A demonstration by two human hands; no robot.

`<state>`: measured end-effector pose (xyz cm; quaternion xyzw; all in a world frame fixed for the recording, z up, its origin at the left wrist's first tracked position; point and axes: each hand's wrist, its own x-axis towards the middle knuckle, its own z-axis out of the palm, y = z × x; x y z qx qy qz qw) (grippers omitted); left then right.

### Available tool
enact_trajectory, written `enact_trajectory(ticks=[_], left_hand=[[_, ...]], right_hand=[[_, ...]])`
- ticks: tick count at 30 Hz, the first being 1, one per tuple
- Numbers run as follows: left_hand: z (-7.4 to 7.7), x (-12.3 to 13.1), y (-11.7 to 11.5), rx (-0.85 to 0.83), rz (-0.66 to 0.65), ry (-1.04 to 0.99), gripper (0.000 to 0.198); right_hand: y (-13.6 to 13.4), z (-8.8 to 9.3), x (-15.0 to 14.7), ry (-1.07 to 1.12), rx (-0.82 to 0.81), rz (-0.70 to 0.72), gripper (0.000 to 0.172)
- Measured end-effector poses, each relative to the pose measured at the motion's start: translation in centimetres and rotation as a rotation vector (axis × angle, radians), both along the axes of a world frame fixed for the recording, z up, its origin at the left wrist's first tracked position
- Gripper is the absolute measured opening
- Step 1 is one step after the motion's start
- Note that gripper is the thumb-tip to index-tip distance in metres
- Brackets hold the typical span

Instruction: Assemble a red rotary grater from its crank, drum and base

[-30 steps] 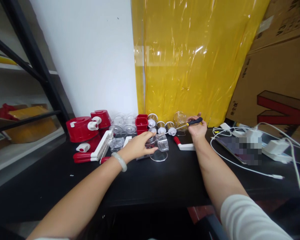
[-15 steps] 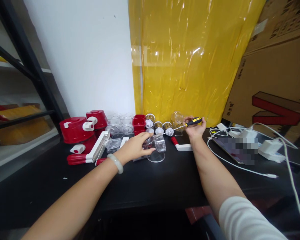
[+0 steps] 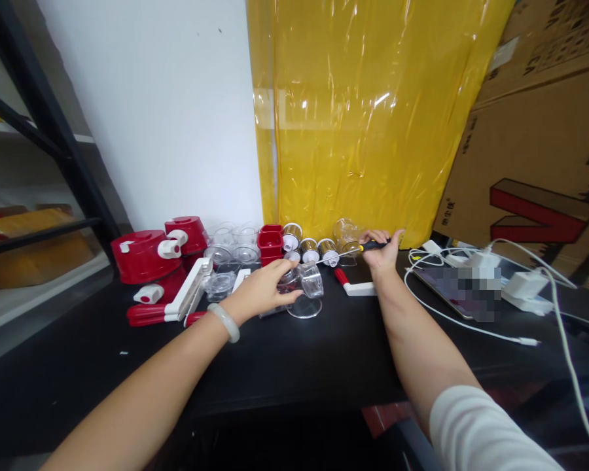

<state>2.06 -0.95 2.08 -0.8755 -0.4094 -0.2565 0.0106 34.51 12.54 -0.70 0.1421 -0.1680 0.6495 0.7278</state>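
Observation:
My left hand, with a pale bangle on its wrist, grips a clear plastic part, tilted on its side just above the table. In my right hand is a screwdriver with a black and yellow handle, lying across the curled fingers with the thumb raised. Its long thin shaft points left, and the tip reaches the clear part's rim; whether it touches a screw is too small to see. Under the clear part lies a round transparent disc. A white crank with a red handle rests between my hands.
Red housings and white cranks with red handles stand at left. Behind my hands are clear cups, red hoppers and metal grater drums. A tablet, white cables and chargers lie right, before a cardboard box.
The screwdriver handle has turned within my right hand, and the fingers have shifted around it. My left hand still steadies the clear part. The whole view has shifted slightly.

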Motion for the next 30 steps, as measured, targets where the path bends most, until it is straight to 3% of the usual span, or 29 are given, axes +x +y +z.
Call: enact_trajectory(ticks=[6, 11, 22, 30], left_hand=[[-0.01, 0.01, 0.01, -0.002, 0.003, -0.003, 0.063], [0.04, 0.01, 0.0, -0.006, 0.017, 0.006, 0.063], [-0.04, -0.14, 0.08, -0.014, 0.014, 0.005, 0.062], [0.0, -0.26, 0.21, -0.026, 0.02, -0.007, 0.059]], right_hand=[[-0.42, -0.18, -0.49, 0.035, 0.034, 0.009, 0.015], [-0.66, 0.08, -0.36, -0.023, 0.009, -0.038, 0.005], [-0.59, 0.02, -0.16, -0.203, -0.093, -0.192, 0.014], [-0.59, 0.68, -0.19, -0.203, -0.083, -0.15, 0.025]])
